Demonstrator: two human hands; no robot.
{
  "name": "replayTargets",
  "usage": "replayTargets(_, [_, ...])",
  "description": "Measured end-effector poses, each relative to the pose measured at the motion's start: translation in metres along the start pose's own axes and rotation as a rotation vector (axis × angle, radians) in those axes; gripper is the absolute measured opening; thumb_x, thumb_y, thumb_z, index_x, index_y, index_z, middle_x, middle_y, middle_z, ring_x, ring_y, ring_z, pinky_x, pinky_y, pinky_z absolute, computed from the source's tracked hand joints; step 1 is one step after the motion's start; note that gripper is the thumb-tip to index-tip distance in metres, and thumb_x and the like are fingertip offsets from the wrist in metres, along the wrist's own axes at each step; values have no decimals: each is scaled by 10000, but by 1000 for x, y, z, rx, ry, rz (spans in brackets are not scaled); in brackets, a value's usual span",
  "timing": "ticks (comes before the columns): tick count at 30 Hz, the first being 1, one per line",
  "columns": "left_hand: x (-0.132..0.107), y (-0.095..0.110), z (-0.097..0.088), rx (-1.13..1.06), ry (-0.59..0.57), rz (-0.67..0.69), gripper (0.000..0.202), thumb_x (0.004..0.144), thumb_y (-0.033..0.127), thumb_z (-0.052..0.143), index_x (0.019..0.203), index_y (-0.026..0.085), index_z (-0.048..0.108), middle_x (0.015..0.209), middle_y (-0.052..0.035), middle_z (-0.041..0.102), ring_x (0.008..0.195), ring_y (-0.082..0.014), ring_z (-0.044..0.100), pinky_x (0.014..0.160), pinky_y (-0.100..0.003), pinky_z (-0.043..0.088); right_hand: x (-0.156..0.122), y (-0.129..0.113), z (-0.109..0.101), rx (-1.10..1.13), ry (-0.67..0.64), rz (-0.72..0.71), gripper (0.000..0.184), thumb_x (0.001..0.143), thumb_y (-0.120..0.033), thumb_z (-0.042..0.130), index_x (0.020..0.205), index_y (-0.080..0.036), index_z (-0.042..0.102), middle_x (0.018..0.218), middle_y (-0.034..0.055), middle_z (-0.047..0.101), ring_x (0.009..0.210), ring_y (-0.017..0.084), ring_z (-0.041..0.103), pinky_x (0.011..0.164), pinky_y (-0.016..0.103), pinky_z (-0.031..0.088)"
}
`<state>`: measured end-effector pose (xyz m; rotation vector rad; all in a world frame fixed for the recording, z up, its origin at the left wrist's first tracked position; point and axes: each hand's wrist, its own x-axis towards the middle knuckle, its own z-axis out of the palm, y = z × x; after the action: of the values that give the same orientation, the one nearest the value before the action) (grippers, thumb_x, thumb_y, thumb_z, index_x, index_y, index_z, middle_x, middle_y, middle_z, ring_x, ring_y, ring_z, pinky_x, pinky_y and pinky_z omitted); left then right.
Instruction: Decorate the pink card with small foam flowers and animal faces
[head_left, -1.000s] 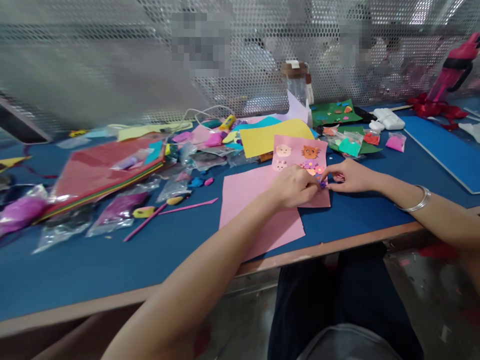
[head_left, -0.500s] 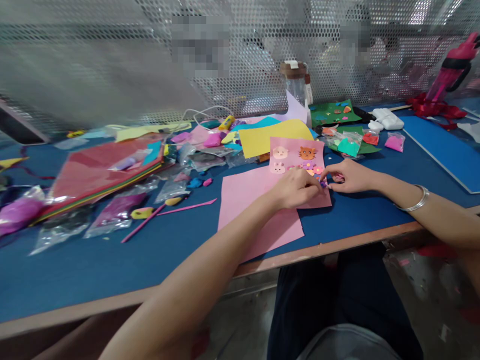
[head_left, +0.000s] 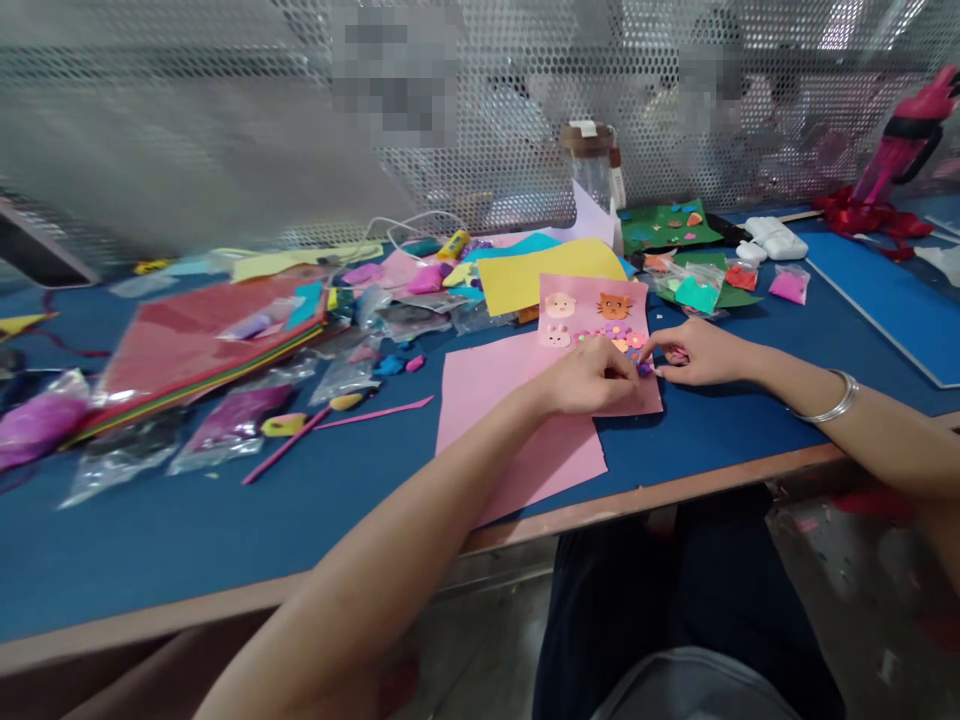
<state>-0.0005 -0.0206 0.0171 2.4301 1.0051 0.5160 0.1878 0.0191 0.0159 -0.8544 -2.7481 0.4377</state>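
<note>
My left hand (head_left: pixel 589 375) and my right hand (head_left: pixel 694 353) meet over a small pink card (head_left: pixel 600 330) on the blue table (head_left: pixel 225 530). Both pinch a tiny purple piece (head_left: pixel 645 368) between their fingertips at the card's right edge. The card carries animal faces and small coloured flower shapes. It lies partly on a larger pink sheet (head_left: pixel 517 420). A silver bangle (head_left: pixel 836 400) sits on my right wrist.
A yellow sheet (head_left: pixel 540 270) lies behind the card. A stack of coloured sheets (head_left: pixel 202 340), plastic bags of clay (head_left: pixel 232 420) and a pink stick (head_left: pixel 289 445) fill the left. Green felt (head_left: pixel 667 225), a jar (head_left: pixel 592 160) and a perforated screen (head_left: pixel 480 110) stand at the back; a pink bottle (head_left: pixel 904 140) far right.
The view has shifted slightly; both hands stay pinched together at the card's right edge with only small finger movement.
</note>
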Motion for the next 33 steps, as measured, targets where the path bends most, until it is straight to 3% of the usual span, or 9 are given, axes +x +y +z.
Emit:
replayTargets(4, [0,0,0,-141,56,-79,254,616,105,427,672,120,674,647,-35,665,548,-108,558,499,-193,414,0,0,0,-2,-9,12,250,701,-225,510,910,-161,631,515,-39,434,463,70,372,500,193,246])
replayTargets(9, [2,-1,9,-52,254,-59,196,657,119,479,794,118,620,554,-4,598,479,-78,503,442,-164,362,1,-2,0,101,66,16,218,675,-201,516,845,-128,630,511,-43,410,475,70,350,508,204,259])
replayTargets(12, [3,-3,13,-35,397,-16,117,690,162,523,792,116,557,574,3,571,490,-68,500,448,-155,371,2,0,-1,295,140,49,212,648,-156,514,826,-104,617,503,-48,401,462,68,352,486,208,278])
replayTargets(16, [4,-5,13,25,510,85,86,726,207,542,748,125,557,605,1,568,506,-59,492,477,-157,397,3,4,-3,746,80,140,226,678,-172,508,877,-93,579,422,-87,333,350,53,296,390,205,288])
replayTargets(19, [4,-4,12,159,537,214,107,754,202,515,782,127,586,644,-17,579,549,-72,508,512,-176,405,3,4,-2,952,54,173,201,726,-282,552,821,-105,570,407,-102,296,321,33,245,347,192,295])
replayTargets(22, [5,-2,13,274,551,280,170,782,155,446,868,121,589,678,-37,589,580,-86,526,523,-190,401,3,3,0,941,70,182,286,699,-386,616,747,-107,578,412,-87,341,333,28,303,338,177,306])
replayTargets(26, [6,-1,15,270,557,244,248,777,169,464,1019,132,505,679,-7,604,568,-73,543,525,-170,405,3,0,1,934,55,190,338,683,-435,624,766,-109,593,394,-91,337,332,26,314,333,164,300])
replayTargets(33, [5,-1,16,299,551,226,244,770,196,490,1008,143,494,680,-1,610,570,-74,549,526,-170,412,3,-6,2,886,8,196,305,695,-413,619,768,-121,571,520,-45,486,359,29,395,342,174,330])
